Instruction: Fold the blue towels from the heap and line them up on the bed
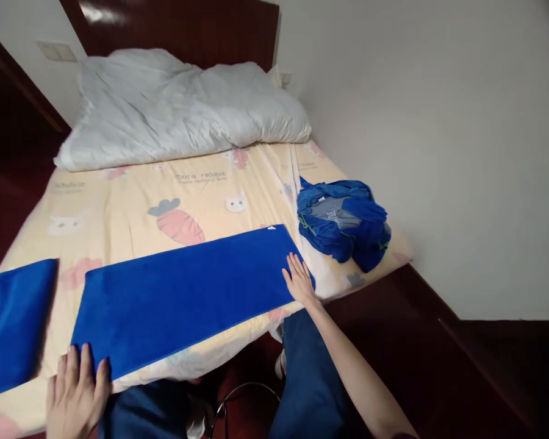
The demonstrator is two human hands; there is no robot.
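A blue cloth, likely a towel [187, 292], lies flat as a long strip across the near part of the bed, with a small white tag at its far right edge. My left hand [75, 390] rests at its near left corner, fingers stretched out and touching the cloth. On the right end, my right hand [299, 280] lies flat on the cloth with its fingers slightly spread. Neither hand grips anything. A second blue cloth, folded [18, 326], is on the bed to the left of the strip.
A crumpled blue and grey garment pile [343, 219] sits at the bed's right edge by the wall. Across the head of the bed lies a white quilt [187, 113] against a dark headboard [187, 30]. The sheet [132, 225] has carrot and rabbit prints.
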